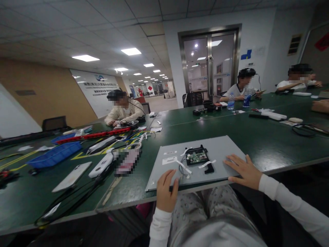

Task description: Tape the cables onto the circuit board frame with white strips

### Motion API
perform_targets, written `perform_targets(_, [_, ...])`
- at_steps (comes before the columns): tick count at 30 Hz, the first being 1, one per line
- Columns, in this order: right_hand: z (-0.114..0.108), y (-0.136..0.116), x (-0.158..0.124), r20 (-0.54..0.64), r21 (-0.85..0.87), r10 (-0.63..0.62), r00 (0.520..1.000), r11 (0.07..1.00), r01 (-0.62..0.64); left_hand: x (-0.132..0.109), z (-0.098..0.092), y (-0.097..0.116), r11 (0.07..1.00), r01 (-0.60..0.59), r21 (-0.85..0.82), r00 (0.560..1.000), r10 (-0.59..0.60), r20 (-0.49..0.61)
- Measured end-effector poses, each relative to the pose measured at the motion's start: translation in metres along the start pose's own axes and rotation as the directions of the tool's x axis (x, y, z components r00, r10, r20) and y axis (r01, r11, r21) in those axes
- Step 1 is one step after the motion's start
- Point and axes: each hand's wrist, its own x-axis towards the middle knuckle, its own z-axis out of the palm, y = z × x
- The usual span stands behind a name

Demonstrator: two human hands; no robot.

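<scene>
A flat grey display panel (203,147) lies back side up at the table's front edge. Mounted near its middle is a green circuit board (196,156) in a black bracket, with strips of white tape (183,167) and thin cables around it. My right hand (243,169) rests on the panel's right side, fingers spread and flat. At the front left edge of the panel is my left hand (167,188), its fingers bent and thumb apart, touching the surface near the edge. Neither hand visibly grips anything.
Left of the panel lie a pink phone (128,162), a white power bank (101,165), a white phone (72,176), a blue tray (55,154) and tangled cables. Water bottles (230,102) stand farther back. Several co-workers sit around the green table (269,144).
</scene>
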Motion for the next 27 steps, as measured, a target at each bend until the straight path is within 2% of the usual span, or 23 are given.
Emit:
perform_targets(4, [-0.005,0.000,0.000,0.009,0.039,0.015,1.000,0.999,-0.016,-0.016,-0.006,0.006,0.999,0.026,-0.028,0.983,-0.031,-0.182])
perform_targets(7, [-0.009,0.004,0.003,0.023,0.063,0.024,0.999,0.998,-0.026,-0.035,-0.006,0.013,0.999,0.027,-0.046,0.966,-0.038,-0.256])
perform_targets(11, [-0.004,0.014,0.013,0.088,0.049,0.098,0.991,0.993,-0.103,-0.062,0.009,0.023,0.996,-0.054,-0.064,0.965,0.036,-0.261])
perform_targets(16, [0.010,0.024,0.029,0.145,-0.027,0.287,0.947,0.958,-0.286,-0.077,0.035,0.033,0.980,-0.179,-0.089,0.965,0.157,-0.208])
perform_targets(19, [0.019,0.029,0.037,0.130,-0.082,0.442,0.887,0.897,-0.435,-0.084,0.050,0.032,0.978,-0.172,-0.117,0.979,0.156,-0.130])
perform_targets(22, [0.025,0.038,0.044,0.092,-0.108,0.598,0.796,0.801,-0.589,-0.096,0.066,0.023,0.979,-0.103,-0.178,0.990,0.118,0.073])
perform_targets(25, [0.026,0.051,0.050,0.089,-0.096,0.720,0.688,0.694,-0.714,-0.109,0.084,0.010,0.965,-0.034,-0.261,0.945,0.116,0.305])
perform_targets(27, [0.026,0.060,0.052,0.089,-0.083,0.776,0.625,0.631,-0.771,-0.115,0.093,0.001,0.953,0.041,-0.299,0.906,0.090,0.413])
